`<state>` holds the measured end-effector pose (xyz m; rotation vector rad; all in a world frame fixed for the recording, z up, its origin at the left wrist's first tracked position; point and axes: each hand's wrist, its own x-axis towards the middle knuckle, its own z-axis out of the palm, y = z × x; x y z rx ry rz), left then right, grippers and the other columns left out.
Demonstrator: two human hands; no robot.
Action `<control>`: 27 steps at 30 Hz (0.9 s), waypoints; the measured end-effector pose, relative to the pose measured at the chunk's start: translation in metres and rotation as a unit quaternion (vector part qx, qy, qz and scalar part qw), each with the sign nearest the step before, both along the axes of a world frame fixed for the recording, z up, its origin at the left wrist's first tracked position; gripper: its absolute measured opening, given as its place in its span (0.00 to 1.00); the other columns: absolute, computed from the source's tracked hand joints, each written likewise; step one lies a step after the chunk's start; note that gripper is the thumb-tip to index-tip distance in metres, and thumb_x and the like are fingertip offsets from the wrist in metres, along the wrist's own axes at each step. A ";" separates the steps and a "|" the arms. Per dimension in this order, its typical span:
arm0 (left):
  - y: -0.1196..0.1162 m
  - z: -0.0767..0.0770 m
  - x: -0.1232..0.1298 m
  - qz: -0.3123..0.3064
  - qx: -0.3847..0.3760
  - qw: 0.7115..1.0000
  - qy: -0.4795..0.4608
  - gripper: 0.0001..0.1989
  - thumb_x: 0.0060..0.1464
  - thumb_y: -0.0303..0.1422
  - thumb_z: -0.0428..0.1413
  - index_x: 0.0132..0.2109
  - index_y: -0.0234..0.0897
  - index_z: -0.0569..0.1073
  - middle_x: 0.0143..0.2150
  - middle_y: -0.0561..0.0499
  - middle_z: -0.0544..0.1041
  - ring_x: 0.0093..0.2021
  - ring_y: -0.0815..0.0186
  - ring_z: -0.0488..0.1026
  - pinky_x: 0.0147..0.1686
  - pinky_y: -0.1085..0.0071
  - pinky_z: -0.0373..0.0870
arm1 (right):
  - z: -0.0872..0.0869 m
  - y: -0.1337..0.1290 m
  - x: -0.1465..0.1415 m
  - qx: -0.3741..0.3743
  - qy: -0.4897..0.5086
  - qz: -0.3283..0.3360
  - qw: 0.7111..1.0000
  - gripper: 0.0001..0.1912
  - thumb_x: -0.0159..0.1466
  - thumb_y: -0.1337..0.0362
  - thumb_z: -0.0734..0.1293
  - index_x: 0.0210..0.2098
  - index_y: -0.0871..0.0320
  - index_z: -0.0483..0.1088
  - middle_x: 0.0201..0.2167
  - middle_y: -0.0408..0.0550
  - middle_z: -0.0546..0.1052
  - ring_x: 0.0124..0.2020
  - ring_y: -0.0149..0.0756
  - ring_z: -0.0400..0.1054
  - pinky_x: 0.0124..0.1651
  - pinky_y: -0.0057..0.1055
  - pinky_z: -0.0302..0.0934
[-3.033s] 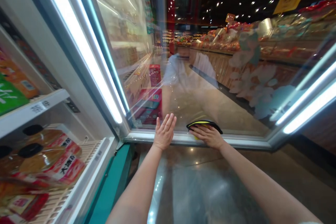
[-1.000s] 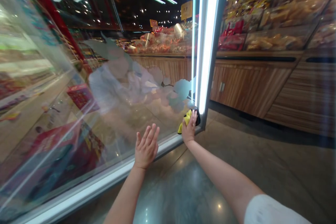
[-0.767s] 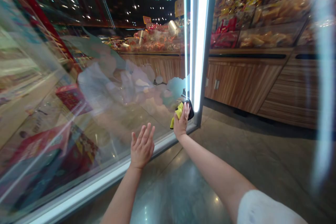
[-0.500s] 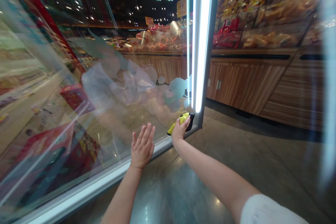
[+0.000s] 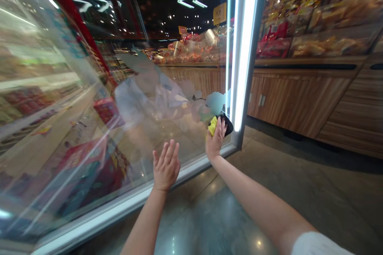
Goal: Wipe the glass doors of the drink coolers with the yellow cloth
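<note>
Clasping yellow-and-black cloth [image 5: 212,126] in right grip [image 5: 216,138] against right part of glass door [image 5: 194,139], spreading left grip [image 5: 166,167] farther left.

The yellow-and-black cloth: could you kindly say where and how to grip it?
Probably pinch the yellow-and-black cloth by its yellow part, from the left: it looks bunched there, while the bare right hand covers its middle.

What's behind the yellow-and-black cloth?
The clear glass door pane shows around the yellow-and-black cloth. The patch directly behind the cloth is covered and can't be seen; the bare right hand also hides part of the cloth.
</note>
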<state>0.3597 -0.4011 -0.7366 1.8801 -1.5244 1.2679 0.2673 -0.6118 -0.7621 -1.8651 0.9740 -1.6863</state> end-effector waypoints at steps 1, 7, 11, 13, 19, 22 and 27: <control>0.001 0.001 0.001 0.002 -0.005 1.000 -0.003 0.39 0.62 0.27 0.53 0.75 0.42 0.48 0.71 0.45 0.61 0.75 0.65 0.46 0.75 0.56 0.26 | -0.007 0.007 -0.005 -0.058 0.057 0.013 0.997 0.37 0.67 0.65 0.58 0.74 0.56 0.47 0.75 0.57 0.51 0.77 0.52 0.31 0.72 0.63 0.44; 0.007 0.000 0.003 0.007 -0.016 1.000 0.009 0.40 0.62 0.28 0.54 0.75 0.42 0.47 0.71 0.45 0.61 0.75 0.63 0.49 0.75 0.57 0.26 | -0.023 -0.003 -0.039 -0.194 0.169 0.033 0.966 0.39 0.64 0.70 0.61 0.73 0.47 0.52 0.72 0.50 0.60 0.76 0.53 0.37 0.71 0.62 0.49; 0.013 0.003 0.005 0.013 -0.026 0.999 0.014 0.40 0.62 0.28 0.55 0.75 0.43 0.47 0.72 0.45 0.61 0.75 0.62 0.49 0.75 0.57 0.27 | 0.014 0.010 -0.017 -0.160 0.126 0.002 0.979 0.39 0.67 0.66 0.60 0.75 0.53 0.46 0.76 0.53 0.49 0.77 0.55 0.31 0.71 0.64 0.46; 0.016 0.006 0.006 0.013 -0.033 0.999 0.012 0.41 0.61 0.28 0.55 0.76 0.42 0.46 0.72 0.45 0.60 0.75 0.61 0.49 0.75 0.56 0.28 | 0.018 0.032 -0.006 -0.207 0.183 0.044 0.960 0.37 0.66 0.65 0.63 0.74 0.48 0.52 0.75 0.48 0.52 0.77 0.56 0.33 0.72 0.62 0.44; 0.034 0.007 0.010 0.028 -0.030 0.999 0.015 0.41 0.61 0.27 0.54 0.76 0.42 0.46 0.72 0.44 0.61 0.75 0.61 0.50 0.75 0.55 0.28 | -0.025 0.039 -0.030 -0.363 0.306 0.139 0.869 0.33 0.63 0.70 0.67 0.63 0.33 0.67 0.63 0.37 0.74 0.70 0.46 0.56 0.73 0.51 0.46; 0.048 0.007 0.014 0.038 -0.017 0.999 0.021 0.41 0.62 0.27 0.53 0.76 0.41 0.44 0.72 0.43 0.61 0.74 0.60 0.51 0.75 0.54 0.27 | -0.006 0.030 -0.032 -0.317 0.269 0.088 0.905 0.31 0.64 0.68 0.67 0.65 0.39 0.68 0.65 0.42 0.71 0.73 0.52 0.51 0.73 0.56 0.44; 0.070 0.011 0.021 0.061 -0.023 0.998 0.015 0.41 0.62 0.28 0.54 0.76 0.40 0.43 0.72 0.42 0.61 0.74 0.59 0.51 0.75 0.52 0.29 | 0.040 0.083 0.010 -0.315 0.227 0.095 0.917 0.35 0.65 0.64 0.68 0.70 0.41 0.59 0.73 0.43 0.60 0.76 0.58 0.40 0.74 0.61 0.37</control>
